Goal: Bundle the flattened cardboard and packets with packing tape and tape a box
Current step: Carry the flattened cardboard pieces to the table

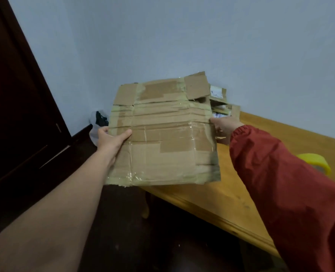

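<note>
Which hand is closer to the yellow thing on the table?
Right. The right hand grips the right edge of the cardboard bundle, on the same side as the yellow tape roll. The left hand grips the opposite edge, farther away.

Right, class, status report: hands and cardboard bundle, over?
Left grip holds cardboard bundle at left edge, right grip at right edge. Bundle taped, held up over table end. Yellow tape roll on table, nothing blocking.

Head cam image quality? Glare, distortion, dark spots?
Head view: dim, flat light, slightly soft; wide-angle lens tilts the door and table; tape on the cardboard bundle shows mild sheen, not blown out; floor under the table is nearly black.
</note>
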